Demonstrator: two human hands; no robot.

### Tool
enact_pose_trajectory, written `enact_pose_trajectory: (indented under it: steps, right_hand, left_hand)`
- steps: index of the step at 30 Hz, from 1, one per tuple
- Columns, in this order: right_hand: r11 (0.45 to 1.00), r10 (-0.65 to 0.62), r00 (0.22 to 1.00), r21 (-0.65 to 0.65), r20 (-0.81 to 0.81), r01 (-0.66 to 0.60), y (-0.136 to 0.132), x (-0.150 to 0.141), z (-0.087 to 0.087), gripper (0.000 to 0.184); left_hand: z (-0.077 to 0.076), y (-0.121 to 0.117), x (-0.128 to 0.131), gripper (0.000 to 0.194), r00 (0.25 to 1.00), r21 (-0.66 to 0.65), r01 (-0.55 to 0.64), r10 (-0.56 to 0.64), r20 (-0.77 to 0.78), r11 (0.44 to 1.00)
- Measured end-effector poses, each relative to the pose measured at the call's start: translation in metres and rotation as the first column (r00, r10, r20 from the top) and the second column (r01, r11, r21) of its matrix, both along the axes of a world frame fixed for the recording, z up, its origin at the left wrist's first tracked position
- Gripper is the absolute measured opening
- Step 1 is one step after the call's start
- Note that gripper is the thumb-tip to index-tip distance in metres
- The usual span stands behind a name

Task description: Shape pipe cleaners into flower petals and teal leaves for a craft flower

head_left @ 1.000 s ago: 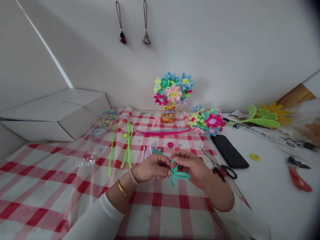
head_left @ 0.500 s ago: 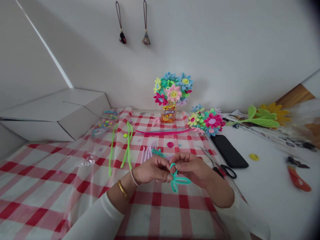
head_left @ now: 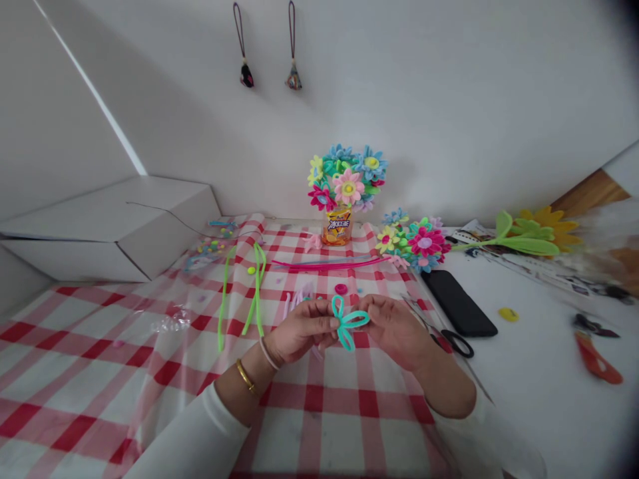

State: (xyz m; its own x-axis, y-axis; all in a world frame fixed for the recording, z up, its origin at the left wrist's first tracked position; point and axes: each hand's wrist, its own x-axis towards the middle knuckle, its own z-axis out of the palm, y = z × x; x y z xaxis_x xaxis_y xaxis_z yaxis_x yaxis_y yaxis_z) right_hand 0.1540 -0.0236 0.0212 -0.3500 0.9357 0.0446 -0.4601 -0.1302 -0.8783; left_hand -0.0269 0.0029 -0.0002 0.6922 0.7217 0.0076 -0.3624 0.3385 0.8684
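Between thumb and fingers, my left hand (head_left: 304,330) pinches a turquoise pipe-cleaner flower (head_left: 348,322) near its centre. Three looped petals show, fanning up, right and down. At the tip of the right-hand petal are the thumb and bent fingers of my right hand (head_left: 399,329), closed on it. Lilac pipe cleaners (head_left: 298,296) lie on the cloth behind my left hand, partly hidden by it. A dark pink round piece (head_left: 341,289) rests just beyond the flower.
Scissors (head_left: 456,342) and a black phone (head_left: 456,303) lie to the right. Bright green pipe cleaners (head_left: 258,286) are on the checked cloth (head_left: 319,442) at left, near a white box (head_left: 164,226). Fuzzy flowers stand in an orange container (head_left: 337,227); another bunch (head_left: 424,241) lies beside it.
The turquoise flower has risen and turned so its three loops face me. My right fingers have moved from the upper loop to the tip of the right-hand petal.
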Motion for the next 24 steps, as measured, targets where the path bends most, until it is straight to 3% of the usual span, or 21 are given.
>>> enact_pose_trajectory:
  steps: [10, 19, 24]
  right_hand:
    - [0.990, 0.045, 0.995, -0.132, -0.085, -0.056, -0.0013, -0.0054, -0.0043, 0.016]
    - [0.972, 0.114, 0.974, -0.181, -0.193, -0.149, -0.0026, -0.0056, -0.0023, 0.010]
    - [0.968, 0.118, 0.977, -0.198, -0.178, -0.153, -0.0022, -0.0040, -0.0036, 0.010]
  left_hand:
    - [0.0025, -0.0011, 0.0039, 0.024, 0.999, 0.097, 0.033, -0.033, -0.009, 0.995]
    - [0.0001, -0.0003, 0.0044, 0.021, 1.000, 0.091, -0.014, 0.013, 0.018, 0.996]
    - [0.0005, -0.0018, 0.0045, 0.020, 0.999, 0.141, 0.051, -0.050, -0.005, 0.989]
